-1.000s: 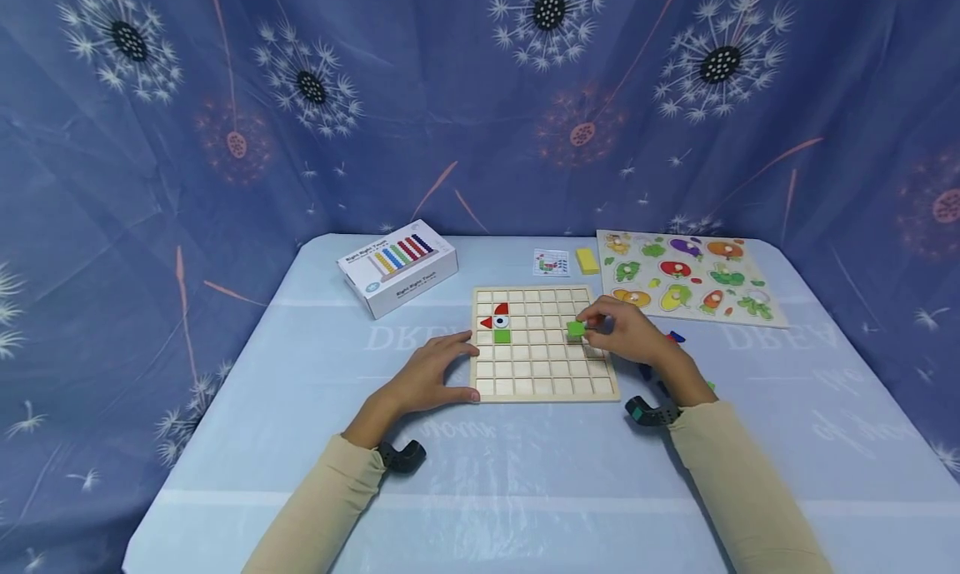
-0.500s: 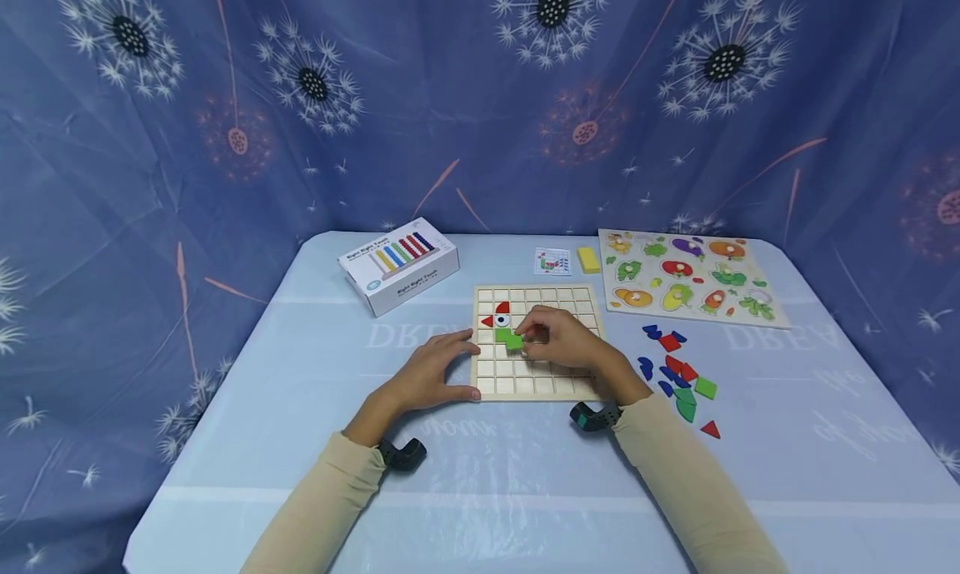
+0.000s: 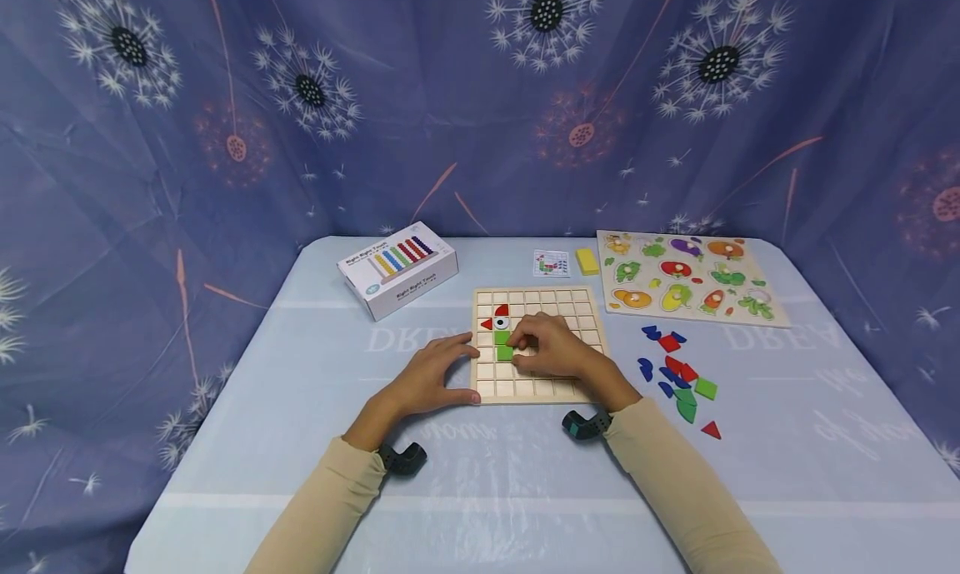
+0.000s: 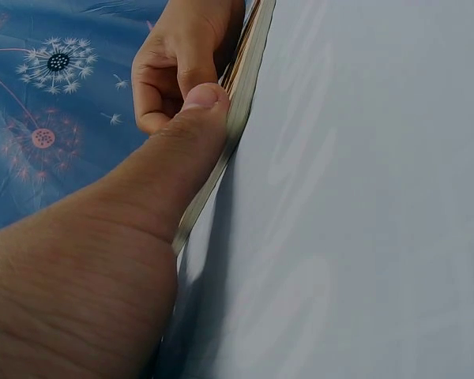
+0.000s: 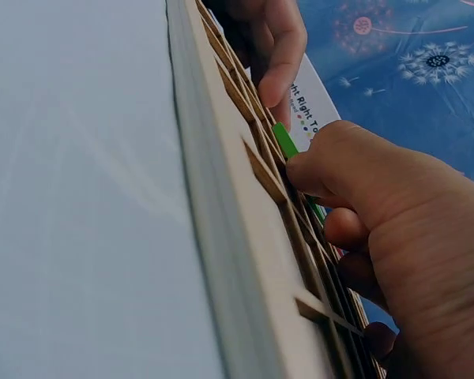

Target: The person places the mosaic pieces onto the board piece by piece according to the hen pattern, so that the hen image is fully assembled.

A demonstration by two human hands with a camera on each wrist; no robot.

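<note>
A wooden grid board (image 3: 487, 388) lies on the table in the head view. My left hand (image 3: 431, 376) rests at its left side, fingers along the edge and thumb by the near corner. The right hand (image 3: 551, 346) pinches a green square tile (image 3: 504, 354) low over the grid, directly below another green square tile (image 3: 502, 337). Above these sit a white eye tile (image 3: 501, 322), a red triangle (image 3: 487, 324) and a red quarter-round piece (image 3: 502, 310). In the right wrist view, the held tile's green edge (image 5: 284, 140) shows by the thumb, partly hidden.
Loose blue, red and green pieces (image 3: 686, 395) lie right of the board. Behind it are a small pattern card (image 3: 551, 263), a yellow block (image 3: 587, 262) and a vegetable puzzle board (image 3: 705, 282). A white box (image 3: 408, 274) stands back left.
My right hand has carried the green square tile leftward across the board, then slightly left into line below the other green tile. The left hand has stayed at the board's edge.
</note>
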